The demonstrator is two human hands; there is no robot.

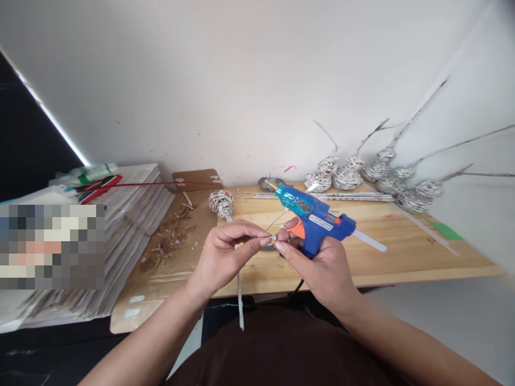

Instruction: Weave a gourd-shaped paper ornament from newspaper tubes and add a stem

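A small speckled piece of rolled paper (273,238) is pinched between the thumb and forefinger of my left hand (225,254). My right hand (328,268) wraps the handle of a blue glue gun (322,225) with an orange trigger, its nozzle pointing up and left. The right thumb and fingertips also meet at the paper piece. Below my left hand hangs a pale paper strip (240,303); my hand hides where it leads. Just beyond the left hand, a woven newspaper ball (221,203) lies on the table.
Several woven paper gourd shapes (346,177) with long stems line the wall at right. Thin paper sticks (346,197) and a glue stick (370,241) lie on the wooden board (402,262). Stacked newspapers (140,214) stand left, beside stained cardboard (140,287) with scraps.
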